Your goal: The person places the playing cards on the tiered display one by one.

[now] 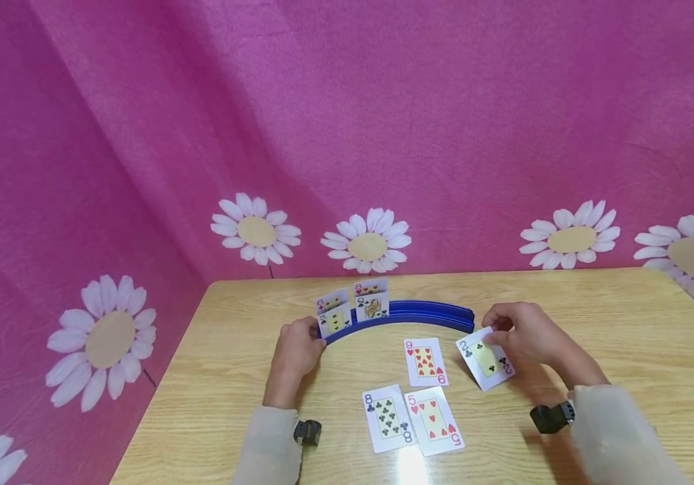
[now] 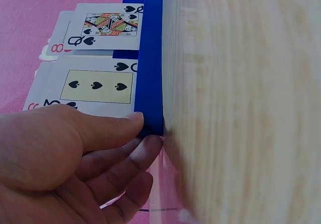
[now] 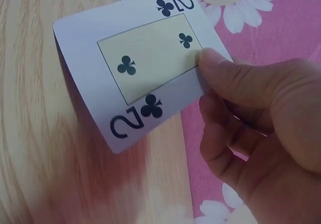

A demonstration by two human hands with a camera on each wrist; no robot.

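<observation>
My right hand (image 1: 525,331) pinches a two of clubs playing card (image 1: 484,358) between thumb and fingers, tilted, close to the right end of the curved blue card holder (image 1: 425,312). In the right wrist view the thumb lies on the face of the card (image 3: 145,63). My left hand (image 1: 298,347) grips the left end of the holder, thumb in front and fingers curled behind. Standing in the holder near that hand are a three of spades (image 2: 98,86) and a queen of spades (image 2: 108,28), each with a red card partly hidden behind it.
On the wooden table (image 1: 231,404), a nine of hearts (image 1: 426,362), an eight of clubs (image 1: 387,419) and a five of hearts (image 1: 434,421) lie face up before the holder. A pink cloth (image 1: 443,135) with daisies hangs behind the table and at its left.
</observation>
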